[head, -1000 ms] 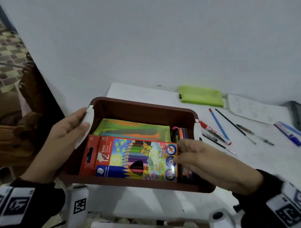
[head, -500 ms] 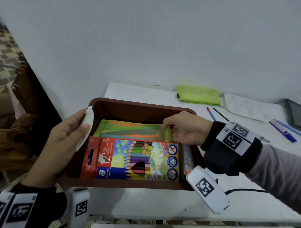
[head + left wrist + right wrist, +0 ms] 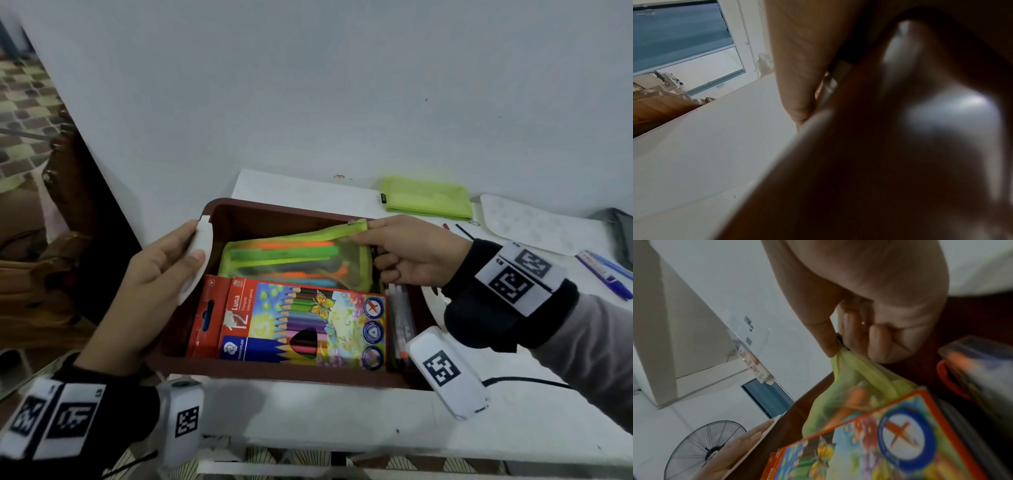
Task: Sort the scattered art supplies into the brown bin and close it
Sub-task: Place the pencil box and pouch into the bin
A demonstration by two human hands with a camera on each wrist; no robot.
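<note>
The brown bin sits at the table's near left corner. Inside lie a red box of coloured pencils, a green mesh pouch of markers and pens along the right wall. My right hand pinches the pouch's upper right corner and holds that edge raised; the right wrist view shows thumb and finger squeezing the green fabric. My left hand grips the bin's left side over its white latch, thumb on the latch. The left wrist view is mostly blocked by a finger and the bin wall.
On the white table behind the bin lie a second green pouch, a white paint palette, blue pens and a red and a black pen tip by my right wrist. A wooden chair stands left.
My right hand left the pencil box's right end, reached across to the back of the bin, pinched the mesh pouch's corner and lifted it. The left hand stayed on the latch.
</note>
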